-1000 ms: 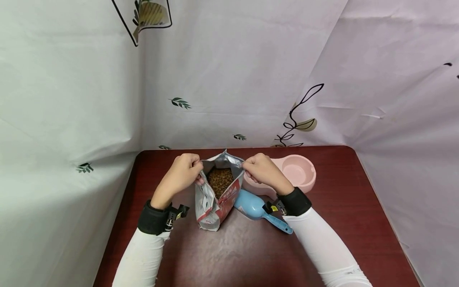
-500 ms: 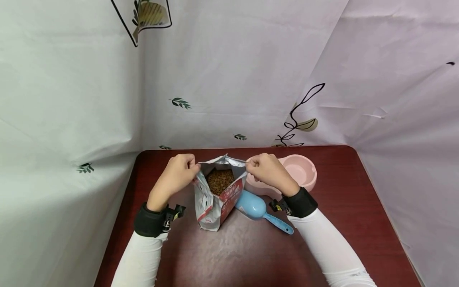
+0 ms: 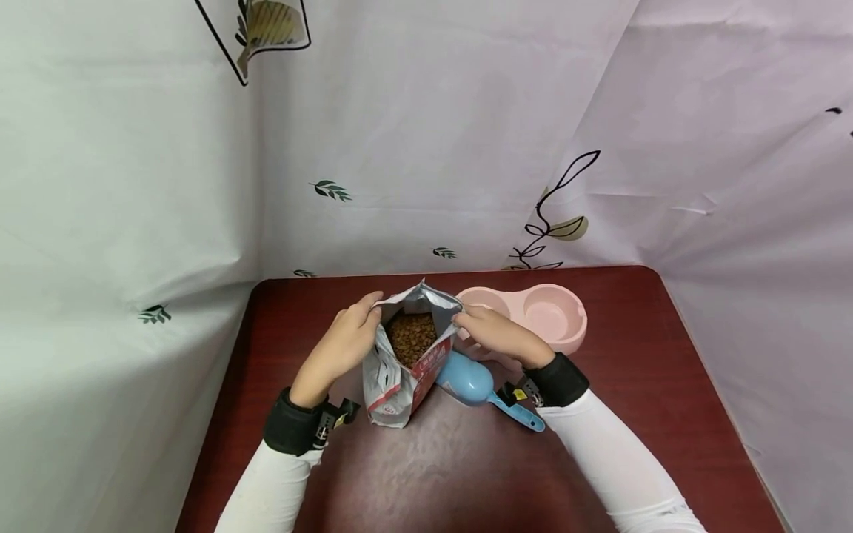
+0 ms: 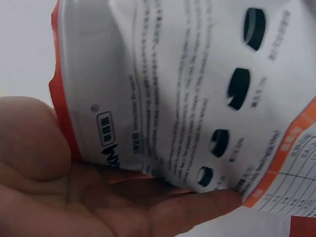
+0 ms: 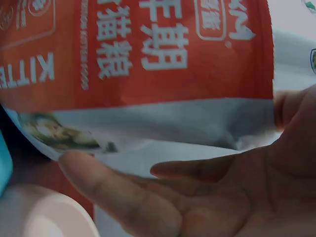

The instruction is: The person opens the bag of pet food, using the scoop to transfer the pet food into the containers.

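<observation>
An opened cat food bag (image 3: 393, 403), silver with red panels, stands upright on the table, its mouth spread wide. Brown kibble (image 3: 412, 339) shows inside. My left hand (image 3: 338, 346) holds the left side of the mouth; in the left wrist view its long fingers (image 4: 197, 210) lie fairly straight along the printed wall. The right side of the mouth is held by my right hand (image 3: 496, 331), thumb at the edge and fingers (image 5: 118, 192) stretched along the outside. A blue scoop (image 3: 469, 379) lies against the bag's right side, its handle toward the right forearm.
Behind the right hand sits a pink double bowl (image 3: 517, 302), partly covered by that hand and the bag. The dark red table (image 3: 653, 400) ends at its back edge near a patterned white cloth (image 3: 433, 148).
Half a second ago the left hand was farther left with bent fingers; now it is closer in and its fingers are straighter. The right hand has flattened, uncovering more of the bowl.
</observation>
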### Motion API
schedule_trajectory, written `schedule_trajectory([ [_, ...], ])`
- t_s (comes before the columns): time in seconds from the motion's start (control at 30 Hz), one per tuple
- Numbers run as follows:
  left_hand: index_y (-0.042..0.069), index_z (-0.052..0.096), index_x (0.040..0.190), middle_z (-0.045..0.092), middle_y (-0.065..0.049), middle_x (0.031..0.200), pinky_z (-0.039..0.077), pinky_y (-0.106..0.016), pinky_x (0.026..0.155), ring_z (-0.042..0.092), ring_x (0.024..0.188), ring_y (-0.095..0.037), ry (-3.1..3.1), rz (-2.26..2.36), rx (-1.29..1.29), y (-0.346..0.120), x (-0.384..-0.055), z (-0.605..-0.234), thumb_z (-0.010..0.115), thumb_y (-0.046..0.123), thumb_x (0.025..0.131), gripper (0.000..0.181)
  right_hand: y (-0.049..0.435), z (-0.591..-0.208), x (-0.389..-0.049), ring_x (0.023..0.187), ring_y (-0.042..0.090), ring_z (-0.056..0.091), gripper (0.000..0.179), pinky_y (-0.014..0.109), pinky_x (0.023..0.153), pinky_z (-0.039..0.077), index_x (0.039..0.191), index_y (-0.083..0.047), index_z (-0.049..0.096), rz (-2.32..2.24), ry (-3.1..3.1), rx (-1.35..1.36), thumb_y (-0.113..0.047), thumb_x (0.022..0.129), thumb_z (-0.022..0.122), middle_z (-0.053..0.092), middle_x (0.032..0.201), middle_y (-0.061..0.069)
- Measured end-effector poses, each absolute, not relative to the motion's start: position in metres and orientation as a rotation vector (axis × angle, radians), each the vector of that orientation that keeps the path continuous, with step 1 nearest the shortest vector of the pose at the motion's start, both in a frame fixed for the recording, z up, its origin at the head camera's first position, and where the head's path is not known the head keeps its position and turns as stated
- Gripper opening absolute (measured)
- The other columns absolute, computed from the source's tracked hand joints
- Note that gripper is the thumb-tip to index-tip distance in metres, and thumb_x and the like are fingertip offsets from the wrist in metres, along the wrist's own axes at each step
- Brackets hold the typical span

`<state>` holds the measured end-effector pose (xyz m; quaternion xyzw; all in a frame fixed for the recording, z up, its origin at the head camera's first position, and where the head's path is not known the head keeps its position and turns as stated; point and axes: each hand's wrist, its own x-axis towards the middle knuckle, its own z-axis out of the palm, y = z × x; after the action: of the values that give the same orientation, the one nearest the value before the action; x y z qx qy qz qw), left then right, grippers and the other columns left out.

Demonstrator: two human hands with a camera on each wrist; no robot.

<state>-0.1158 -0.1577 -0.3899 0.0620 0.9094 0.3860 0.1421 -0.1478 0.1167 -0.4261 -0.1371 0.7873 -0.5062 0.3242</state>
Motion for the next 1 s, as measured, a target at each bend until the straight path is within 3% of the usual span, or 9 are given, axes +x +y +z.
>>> schedule_trajectory([
  [0.13, 0.0, 0.04, 0.156, 0.037, 0.001, 0.06, 0.038, -0.034, 0.059, 0.033, 0.048, -0.014, 2.676, 1.132, 0.182, -0.155, -0.118, -0.391, 0.033, 0.016, 0.113, 0.046, 0.115, -0.43, -0.145, 0.127, 0.041, 0.06, 0.055, 0.047, 0.093, 0.059, 0.142, 0.004, 0.048, -1.482, 1.78, -0.207, -0.035, 0.105, 0.035, 0.049, 0.147, 0.027],
  [0.3, -0.002, 0.044, 0.153, 0.035, 0.002, 0.055, 0.037, -0.032, 0.055, 0.028, 0.044, -0.014, 2.709, 1.125, 0.195, -0.157, -0.128, -0.386, 0.032, 0.015, 0.114, 0.045, 0.103, -0.44, -0.143, 0.124, 0.039, 0.065, 0.046, 0.047, 0.101, 0.056, 0.128, 0.011, 0.051, -1.646, 1.605, -0.177, -0.022, 0.099, 0.036, 0.065, 0.127, 0.028],
  [0.4, -0.003, 0.045, 0.152, 0.035, 0.002, 0.054, 0.036, -0.031, 0.052, 0.028, 0.043, -0.014, 2.72, 1.106, 0.202, -0.16, -0.139, -0.383, 0.032, 0.014, 0.114, 0.044, 0.092, -0.446, -0.141, 0.127, 0.042, 0.062, 0.033, 0.05, 0.108, 0.05, 0.114, 0.006, 0.053, -1.738, 1.557, -0.139, -0.016, 0.097, 0.036, 0.068, 0.122, 0.028],
  [0.57, -0.002, 0.046, 0.152, 0.037, 0.001, 0.055, 0.033, -0.03, 0.048, 0.03, 0.043, -0.014, 2.738, 1.05, 0.206, -0.166, -0.157, -0.38, 0.033, 0.014, 0.114, 0.043, 0.073, -0.457, -0.144, 0.138, 0.05, 0.048, 0.014, 0.05, 0.114, 0.044, 0.1, -0.002, 0.044, -1.863, 1.527, -0.094, -0.011, 0.097, 0.033, 0.051, 0.139, 0.042],
  [0.67, -0.004, 0.047, 0.15, 0.041, -0.002, 0.059, 0.035, -0.031, 0.052, 0.031, 0.045, -0.014, 2.78, 1.004, 0.246, -0.169, -0.168, -0.378, 0.033, 0.013, 0.113, 0.043, 0.061, -0.464, -0.149, 0.143, 0.05, 0.041, 0.016, 0.05, 0.117, 0.042, 0.107, 0.0, 0.04, -1.944, 1.485, -0.072, -0.009, 0.097, 0.032, 0.039, 0.148, 0.044],
  [0.73, -0.005, 0.047, 0.15, 0.046, -0.005, 0.064, 0.036, -0.033, 0.054, 0.032, 0.046, -0.015, 2.795, 0.988, 0.272, -0.172, -0.174, -0.377, 0.034, 0.012, 0.113, 0.042, 0.053, -0.469, -0.153, 0.145, 0.049, 0.039, 0.034, 0.051, 0.117, 0.04, 0.123, 0.008, 0.042, -2.003, 1.459, -0.064, -0.008, 0.096, 0.032, 0.036, 0.15, 0.045],
  [0.83, -0.005, 0.047, 0.15, 0.054, -0.014, 0.073, 0.038, -0.036, 0.058, 0.035, 0.048, -0.018, 2.798, 0.971, 0.285, -0.174, -0.181, -0.377, 0.034, 0.011, 0.113, 0.042, 0.042, -0.48, -0.158, 0.145, 0.048, 0.038, 0.058, 0.053, 0.118, 0.039, 0.148, 0.014, 0.03, -2.078, 1.418, -0.07, -0.007, 0.094, 0.033, 0.033, 0.152, 0.044],
  [0.93, -0.004, 0.046, 0.151, 0.066, -0.025, 0.099, 0.044, -0.04, 0.067, 0.047, 0.058, -0.024, 2.786, 0.938, 0.303, -0.173, -0.183, -0.378, 0.035, 0.011, 0.113, 0.043, 0.036, -0.489, -0.158, 0.147, 0.047, 0.036, 0.068, 0.053, 0.119, 0.036, 0.157, 0.013, 0.021, -2.133, 1.361, -0.053, -0.006, 0.092, 0.032, 0.032, 0.153, 0.043],
  [1.0, -0.004, 0.045, 0.153, 0.066, -0.029, 0.118, 0.046, -0.043, 0.075, 0.051, 0.065, -0.028, 2.779, 0.917, 0.324, -0.17, -0.183, -0.38, 0.036, 0.013, 0.113, 0.044, 0.036, -0.494, -0.157, 0.148, 0.048, 0.034, 0.069, 0.053, 0.12, 0.035, 0.158, 0.012, 0.019, -2.159, 1.337, -0.034, -0.006, 0.091, 0.032, 0.031, 0.154, 0.041],
])
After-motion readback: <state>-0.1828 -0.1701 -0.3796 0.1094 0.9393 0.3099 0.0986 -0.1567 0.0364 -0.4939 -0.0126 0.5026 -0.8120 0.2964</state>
